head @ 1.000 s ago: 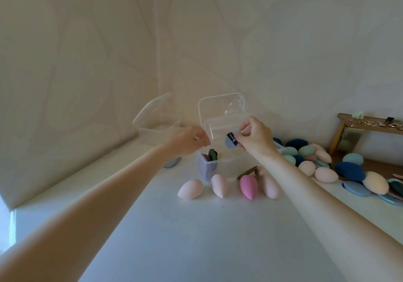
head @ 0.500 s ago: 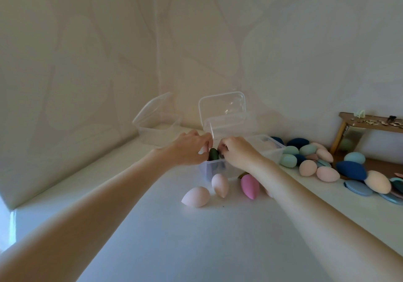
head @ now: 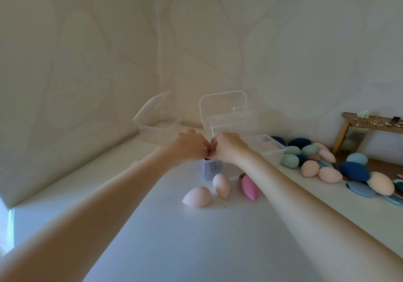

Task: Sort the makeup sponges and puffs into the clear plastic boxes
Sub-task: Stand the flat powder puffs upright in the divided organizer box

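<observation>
Left hand (head: pixel 190 146) and right hand (head: pixel 227 147) knuckle-to-knuckle, fingers curled over near clear box (head: pixel 270 151) corner; what they grip is hidden. Three loose sponges (head: pixel 221 184) on desk (head: pixel 196 238) just below.

Three sponges (head: pixel 220 189) lay before the near box (head: pixel 270 151); two open boxes (head: pixel 159 129) stood behind, a sponge pile (head: pixel 322 161) right

left grip (head: pixel 192 147), right grip (head: pixel 227 147), curled, knuckles touching
</observation>
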The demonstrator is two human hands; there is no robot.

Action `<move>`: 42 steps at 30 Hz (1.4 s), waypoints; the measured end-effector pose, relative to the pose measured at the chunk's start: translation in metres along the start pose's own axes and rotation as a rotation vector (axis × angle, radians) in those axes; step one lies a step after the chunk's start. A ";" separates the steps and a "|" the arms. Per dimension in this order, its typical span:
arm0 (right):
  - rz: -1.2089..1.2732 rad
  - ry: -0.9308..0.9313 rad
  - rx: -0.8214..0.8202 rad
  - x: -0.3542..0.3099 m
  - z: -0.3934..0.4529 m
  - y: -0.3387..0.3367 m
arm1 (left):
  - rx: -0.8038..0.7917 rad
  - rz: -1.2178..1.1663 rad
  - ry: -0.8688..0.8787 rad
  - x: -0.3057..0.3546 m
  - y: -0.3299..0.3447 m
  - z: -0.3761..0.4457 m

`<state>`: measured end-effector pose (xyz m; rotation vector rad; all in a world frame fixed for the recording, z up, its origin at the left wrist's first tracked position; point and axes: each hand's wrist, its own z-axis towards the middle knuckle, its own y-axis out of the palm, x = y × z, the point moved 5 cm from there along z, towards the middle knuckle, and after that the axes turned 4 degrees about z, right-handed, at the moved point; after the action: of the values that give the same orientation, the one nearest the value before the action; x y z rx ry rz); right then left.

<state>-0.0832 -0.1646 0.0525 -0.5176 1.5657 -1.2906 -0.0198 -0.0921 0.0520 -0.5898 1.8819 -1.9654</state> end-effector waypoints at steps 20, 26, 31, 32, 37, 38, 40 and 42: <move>-0.021 0.023 -0.029 0.000 0.000 -0.003 | 0.003 -0.052 0.031 -0.004 -0.007 0.013; -0.003 0.033 -0.160 -0.002 0.000 -0.002 | 0.071 -0.140 0.077 -0.006 -0.008 0.007; -0.004 0.003 -0.096 -0.001 -0.006 -0.006 | 0.094 -0.140 0.048 0.002 -0.010 0.007; -0.017 -0.017 -0.106 -0.003 -0.008 -0.007 | 0.090 -0.111 0.044 0.005 -0.010 0.008; -0.076 -0.038 -0.249 -0.007 -0.018 -0.012 | 0.082 -0.091 0.072 0.010 -0.012 0.007; -0.077 -0.032 -0.248 -0.007 -0.019 -0.013 | 0.084 -0.067 0.073 0.011 -0.011 0.007; -0.025 -0.040 -0.185 -0.006 -0.020 -0.015 | 0.078 -0.010 0.066 0.013 -0.010 0.007; 0.064 -0.057 -0.111 -0.004 -0.023 -0.019 | 0.080 -0.004 0.064 0.012 -0.009 0.009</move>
<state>-0.1066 -0.1572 0.0694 -0.5648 1.5999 -1.1359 -0.0251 -0.1056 0.0620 -0.5138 1.8298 -2.0740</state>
